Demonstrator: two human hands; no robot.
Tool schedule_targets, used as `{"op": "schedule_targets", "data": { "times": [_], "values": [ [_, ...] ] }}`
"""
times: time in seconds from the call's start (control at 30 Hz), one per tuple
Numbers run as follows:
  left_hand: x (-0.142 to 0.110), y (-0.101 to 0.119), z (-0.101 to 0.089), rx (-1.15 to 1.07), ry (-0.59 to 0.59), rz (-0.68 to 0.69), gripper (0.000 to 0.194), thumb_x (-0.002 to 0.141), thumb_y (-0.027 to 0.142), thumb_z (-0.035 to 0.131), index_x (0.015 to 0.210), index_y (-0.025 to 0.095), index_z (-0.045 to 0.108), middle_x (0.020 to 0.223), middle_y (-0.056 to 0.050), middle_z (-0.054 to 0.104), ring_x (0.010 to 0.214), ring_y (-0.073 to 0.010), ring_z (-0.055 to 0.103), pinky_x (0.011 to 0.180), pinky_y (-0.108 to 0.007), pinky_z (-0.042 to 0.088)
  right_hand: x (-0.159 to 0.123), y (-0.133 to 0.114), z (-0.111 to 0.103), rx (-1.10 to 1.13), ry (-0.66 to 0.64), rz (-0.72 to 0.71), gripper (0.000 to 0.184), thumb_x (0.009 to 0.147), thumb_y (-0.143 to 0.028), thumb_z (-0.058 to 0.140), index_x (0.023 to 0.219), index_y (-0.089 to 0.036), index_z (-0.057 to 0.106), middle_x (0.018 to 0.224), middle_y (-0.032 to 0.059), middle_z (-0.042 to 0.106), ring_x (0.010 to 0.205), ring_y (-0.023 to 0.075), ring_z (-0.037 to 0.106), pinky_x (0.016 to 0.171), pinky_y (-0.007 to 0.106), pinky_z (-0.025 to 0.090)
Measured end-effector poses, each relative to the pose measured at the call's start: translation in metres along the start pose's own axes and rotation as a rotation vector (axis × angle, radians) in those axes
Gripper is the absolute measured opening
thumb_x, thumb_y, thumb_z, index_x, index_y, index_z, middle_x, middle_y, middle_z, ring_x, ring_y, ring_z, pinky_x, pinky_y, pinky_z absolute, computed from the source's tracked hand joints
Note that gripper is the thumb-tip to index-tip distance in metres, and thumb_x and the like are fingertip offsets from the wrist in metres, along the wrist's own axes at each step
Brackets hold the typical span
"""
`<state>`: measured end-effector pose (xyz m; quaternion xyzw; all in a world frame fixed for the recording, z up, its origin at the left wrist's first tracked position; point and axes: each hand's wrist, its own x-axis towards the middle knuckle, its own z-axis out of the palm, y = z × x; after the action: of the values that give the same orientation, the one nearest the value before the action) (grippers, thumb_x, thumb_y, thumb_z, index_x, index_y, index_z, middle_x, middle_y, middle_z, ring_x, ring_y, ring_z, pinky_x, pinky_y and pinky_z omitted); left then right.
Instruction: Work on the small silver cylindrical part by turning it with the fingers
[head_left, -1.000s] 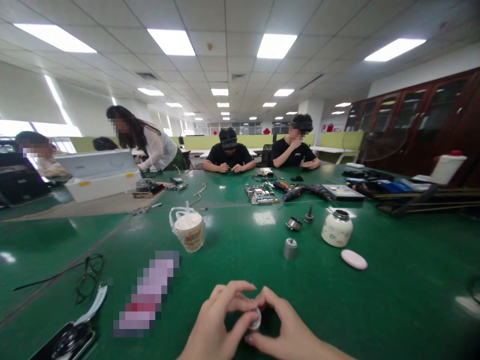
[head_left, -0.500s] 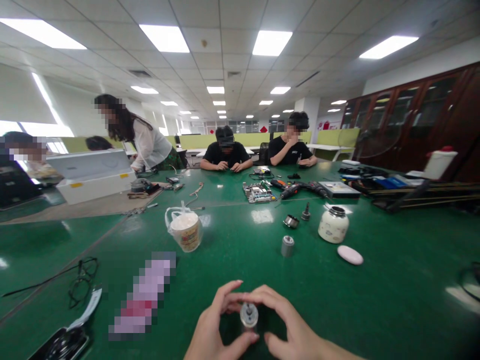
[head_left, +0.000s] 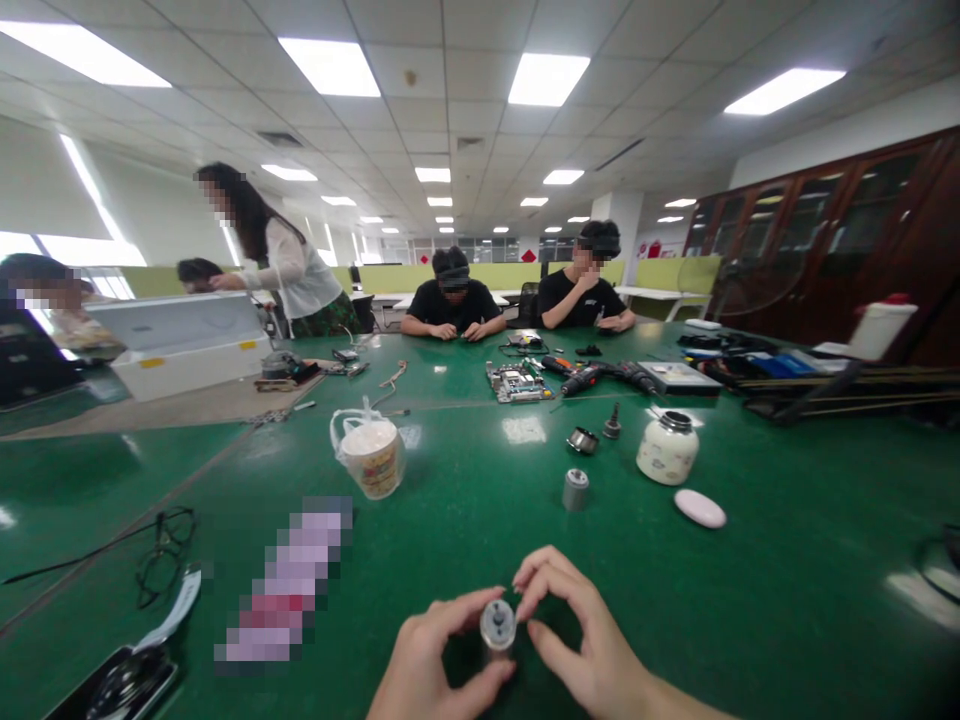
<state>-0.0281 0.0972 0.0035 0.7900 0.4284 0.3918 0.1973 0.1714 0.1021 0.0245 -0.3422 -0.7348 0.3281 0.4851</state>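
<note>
A small silver metal cylinder with a stub on top stands upright just above the green table at the bottom centre. My left hand wraps its fingers and thumb round the cylinder's left side. My right hand pinches it from the right with curled fingertips. A similar grey cylinder stands alone further out on the table, beyond both hands.
A cup in a plastic bag, a white jar, a pink oval lid, a metal ring, glasses, a circuit board and a drill lie on the table. Several people sit or stand at the far side.
The cylinder has come clear of my fingers and stands upright with its top showing. My left fingers dropped lower around it. The standing person at the far left straightened up.
</note>
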Motion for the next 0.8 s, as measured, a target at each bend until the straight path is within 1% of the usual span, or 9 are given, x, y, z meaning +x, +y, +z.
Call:
{"op": "schedule_targets", "data": {
  "times": [0.07,0.13,0.2,0.37,0.5,0.57,0.67,0.73,0.8],
  "values": [
    [0.000,0.000,0.000,-0.006,0.002,-0.001,0.047,0.067,0.013,0.077,0.112,0.023,0.072,0.093,-0.001,0.081,0.075,-0.0185,0.075,0.072,-0.024,0.061,0.000,-0.003,-0.001,-0.023,-0.014,-0.023,0.025,0.078,-0.010,0.056,0.098,-0.022,0.065,0.110,0.0101,0.065,0.108,0.0263,0.061,0.096,0.043,0.046],
    [0.000,-0.002,0.001,-0.016,0.013,0.009,0.047,0.066,0.012,0.076,0.112,0.023,0.072,0.090,-0.001,0.081,0.074,-0.0187,0.075,0.071,-0.024,0.061,-0.001,-0.006,0.000,-0.028,-0.089,-0.062,0.042,0.077,-0.008,0.056,0.116,-0.024,0.061,0.123,0.0109,0.064,0.117,0.0269,0.057,0.102,0.046,0.042],
    [0.000,-0.004,0.001,-0.023,0.026,0.021,0.045,0.067,0.012,0.074,0.110,0.023,0.072,0.088,-0.001,0.081,0.073,-0.0192,0.075,0.069,-0.024,0.060,-0.002,-0.008,0.001,-0.027,-0.144,-0.095,0.050,0.075,-0.007,0.057,0.122,-0.025,0.059,0.125,0.0098,0.065,0.118,0.0265,0.057,0.103,0.046,0.043],
    [0.000,-0.006,0.001,-0.029,-0.003,0.002,0.041,0.070,0.016,0.076,0.110,0.024,0.072,0.097,-0.003,0.081,0.081,-0.0204,0.076,0.075,-0.026,0.061,-0.003,-0.007,0.000,-0.061,-0.065,-0.066,0.031,0.078,-0.008,0.057,0.103,-0.023,0.067,0.105,0.0089,0.071,0.107,0.0258,0.062,0.094,0.043,0.049],
    [0.001,-0.003,0.000,-0.040,-0.029,-0.016,0.047,0.070,0.015,0.077,0.115,0.026,0.071,0.101,-0.002,0.080,0.084,-0.0201,0.076,0.078,-0.026,0.061,0.001,-0.008,-0.004,-0.070,0.013,-0.052,0.020,0.083,-0.011,0.055,0.096,-0.022,0.065,0.086,0.0050,0.073,0.092,0.0227,0.066,0.098,0.045,0.046],
    [0.001,-0.003,0.000,-0.042,-0.015,-0.008,0.048,0.068,0.014,0.078,0.115,0.025,0.071,0.099,-0.001,0.081,0.082,-0.0197,0.076,0.077,-0.025,0.061,0.003,-0.010,-0.004,-0.056,0.006,-0.033,0.027,0.082,-0.010,0.055,0.105,-0.022,0.063,0.096,0.0065,0.073,0.098,0.0233,0.066,0.097,0.044,0.047],
    [0.000,-0.005,0.001,-0.040,0.013,0.019,0.046,0.067,0.012,0.078,0.111,0.025,0.072,0.095,0.000,0.081,0.080,-0.0192,0.077,0.074,-0.024,0.061,0.003,-0.012,0.000,-0.025,-0.080,-0.069,0.044,0.077,-0.009,0.057,0.119,-0.023,0.061,0.116,0.0093,0.068,0.113,0.0257,0.060,0.096,0.043,0.048],
    [0.000,-0.006,0.001,-0.038,0.021,0.038,0.044,0.067,0.011,0.077,0.109,0.025,0.073,0.096,0.000,0.081,0.080,-0.0195,0.077,0.075,-0.024,0.061,0.001,-0.011,0.002,-0.020,-0.117,-0.101,0.046,0.076,-0.009,0.058,0.119,-0.024,0.062,0.116,0.0088,0.068,0.114,0.0259,0.060,0.098,0.043,0.048],
    [0.001,-0.006,0.001,-0.035,0.010,0.043,0.045,0.067,0.011,0.077,0.110,0.025,0.072,0.099,-0.001,0.081,0.083,-0.0197,0.077,0.076,-0.024,0.061,0.000,-0.009,0.002,-0.040,-0.088,-0.096,0.035,0.077,-0.009,0.058,0.108,-0.024,0.066,0.105,0.0073,0.071,0.107,0.0253,0.062,0.099,0.045,0.046]
  ]
}}
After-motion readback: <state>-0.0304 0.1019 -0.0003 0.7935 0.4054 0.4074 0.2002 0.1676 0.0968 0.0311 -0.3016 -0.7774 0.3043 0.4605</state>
